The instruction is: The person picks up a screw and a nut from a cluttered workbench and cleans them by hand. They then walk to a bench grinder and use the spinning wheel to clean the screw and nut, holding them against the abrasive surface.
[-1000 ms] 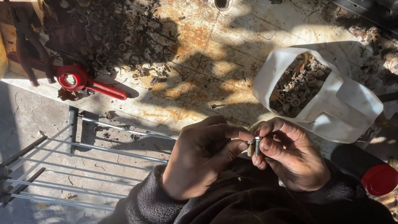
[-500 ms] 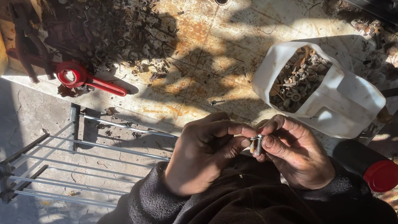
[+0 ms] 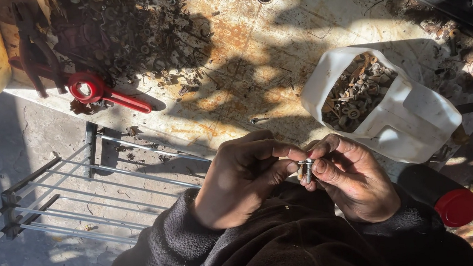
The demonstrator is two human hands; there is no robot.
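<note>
Head view, looking down over the person's lap at a rusty, sunlit worktop point(image 3: 237, 36).

Hands: left hand point(image 3: 242, 177) and right hand point(image 3: 353, 179) meet just in front of the body, fingertips touching around a small bolt point(image 3: 306, 170). The bolt stands roughly upright between them, pinched by thumb and forefinger of both hands; the left thumb presses its lower part, the right fingers curl round the head end. Whether a nut sits on it I cannot tell (too small, half in shadow).

Change over the last second: very little in the grip. Both hands have stayed closed on the bolt, in the same spot above the dark fleece sleeves point(image 3: 161, 256). The whole scene has slid slightly in the frame, which reads as head movement, not a move of the hands. Judgement: the fingers are working the bolt in place, not picking up or setting down.

Surroundings:
- cut-open white plastic jug point(image 3: 410, 124) beyond the right hand, full of rusty nuts and bolts, apart from the hands
- loose pile of rusty hardware point(image 3: 122, 33) at the far left of the worktop
- red-handled tool point(image 3: 105, 94) at the worktop edge beside that pile
- red lid point(image 3: 458, 207) low right
- wire rack point(image 3: 58, 200) on the floor, left
</note>
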